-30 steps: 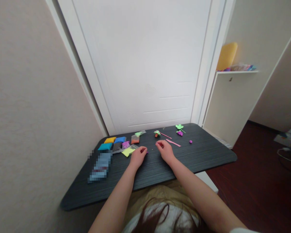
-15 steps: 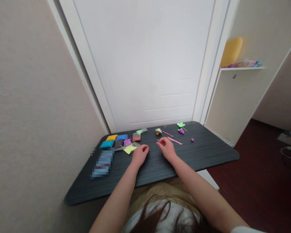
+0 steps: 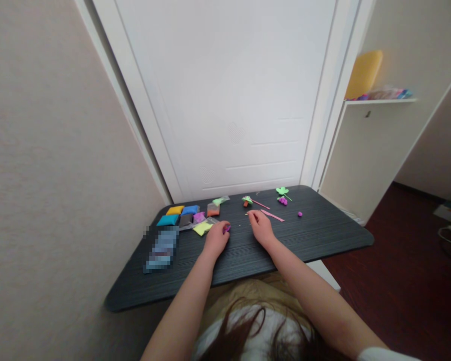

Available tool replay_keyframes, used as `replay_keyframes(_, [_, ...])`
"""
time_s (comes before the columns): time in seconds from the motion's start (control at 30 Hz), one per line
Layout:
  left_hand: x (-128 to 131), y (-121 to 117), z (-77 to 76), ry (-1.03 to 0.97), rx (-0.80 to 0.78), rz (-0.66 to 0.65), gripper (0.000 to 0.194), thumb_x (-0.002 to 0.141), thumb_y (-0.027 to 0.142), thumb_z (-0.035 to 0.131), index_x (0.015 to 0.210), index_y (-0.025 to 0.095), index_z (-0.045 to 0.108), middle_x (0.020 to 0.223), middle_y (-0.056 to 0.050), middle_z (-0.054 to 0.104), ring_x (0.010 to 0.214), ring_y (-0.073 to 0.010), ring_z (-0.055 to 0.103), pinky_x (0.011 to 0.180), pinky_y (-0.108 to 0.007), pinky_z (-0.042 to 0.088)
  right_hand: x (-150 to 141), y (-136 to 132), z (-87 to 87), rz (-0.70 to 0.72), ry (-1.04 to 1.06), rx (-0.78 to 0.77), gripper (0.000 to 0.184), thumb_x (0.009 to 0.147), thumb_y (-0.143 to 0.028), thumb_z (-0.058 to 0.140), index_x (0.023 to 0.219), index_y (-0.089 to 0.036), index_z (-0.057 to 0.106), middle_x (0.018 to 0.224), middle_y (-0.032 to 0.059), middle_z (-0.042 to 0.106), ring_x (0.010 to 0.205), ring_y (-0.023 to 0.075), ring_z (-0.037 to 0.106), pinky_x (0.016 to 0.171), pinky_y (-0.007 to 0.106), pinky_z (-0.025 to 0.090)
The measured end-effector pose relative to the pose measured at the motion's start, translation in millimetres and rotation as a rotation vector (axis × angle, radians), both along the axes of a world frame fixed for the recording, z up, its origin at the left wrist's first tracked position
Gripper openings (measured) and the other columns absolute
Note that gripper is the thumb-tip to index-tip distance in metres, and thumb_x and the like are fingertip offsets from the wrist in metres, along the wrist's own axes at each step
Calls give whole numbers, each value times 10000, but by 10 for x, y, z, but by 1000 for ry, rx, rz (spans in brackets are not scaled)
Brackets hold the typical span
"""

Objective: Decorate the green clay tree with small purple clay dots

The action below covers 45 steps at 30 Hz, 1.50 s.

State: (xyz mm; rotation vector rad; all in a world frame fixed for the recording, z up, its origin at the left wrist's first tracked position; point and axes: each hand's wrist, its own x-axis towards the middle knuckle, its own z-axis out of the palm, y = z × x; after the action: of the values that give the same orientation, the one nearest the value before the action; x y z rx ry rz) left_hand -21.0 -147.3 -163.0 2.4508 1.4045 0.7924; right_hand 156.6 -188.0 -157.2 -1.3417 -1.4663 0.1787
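Fingers of the left hand (image 3: 217,238) had turned since the earlier frame, so that a purple piece (image 3: 227,228), mostly hidden then, showed at their tips; the right hand (image 3: 262,228) had moved slightly farther over the dark table (image 3: 323,233).

Nearest the body, the likeliest trouble lay with that purple piece: it looked soft, and too hard a pinch could flatten it, or a loose one let it drop onto the tabletop. Farther out, a careless sweep of the right wrist could nudge the pink knife (image 3: 272,215) lying just beside it.

Thumb and fingers of the left hand were drawn close together, with the purple piece between them, low above the table. Just beyond its knuckles lay a lime-yellow packet (image 3: 202,228). Across a short gap, the right hand was curled, its fingertips nearly meeting; a tiny yellowish bit (image 3: 247,214) showed by them, but at that size I could not tell whether it was gripped or simply lay there.

Beyond the hands, a purple ball (image 3: 299,214) sat apart on the right, a small green-topped figure (image 3: 247,201) stood past the right fingertips, and a purple cluster (image 3: 282,200) rested before a green flower shape (image 3: 281,191)
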Motion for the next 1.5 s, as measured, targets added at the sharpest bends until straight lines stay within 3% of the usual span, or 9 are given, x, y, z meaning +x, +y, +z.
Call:
replay_keyframes(0.47, [57,25,-22,-38,70,-32,253,820,293,449,995,126,522,963,-65,554,862,-154,536,770,-368,448,-11,31,-52,64,105,-41,259,845,-323,420,1015,-155,518,962,51,570,806,126,560,731,333,474])
replay_keyframes(1.0, [19,-20,1,-102,45,18,248,821,290,447,992,127,525,985,-69,550,883,-157,532,771,-366,448,-15,5,-37,24,-41,-70,246,825,-335,455,953,-141,534,908,39,569,779,124,552,699,320,471])
replay_keyframes(1.5, [26,-24,9,-12,17,-1,252,815,306,456,968,123,537,948,-62,563,881,-160,533,792,-382,432,-5,30,-66,14,-101,-31,244,821,-329,463,949,-133,533,915,40,565,790,127,551,700,323,470])
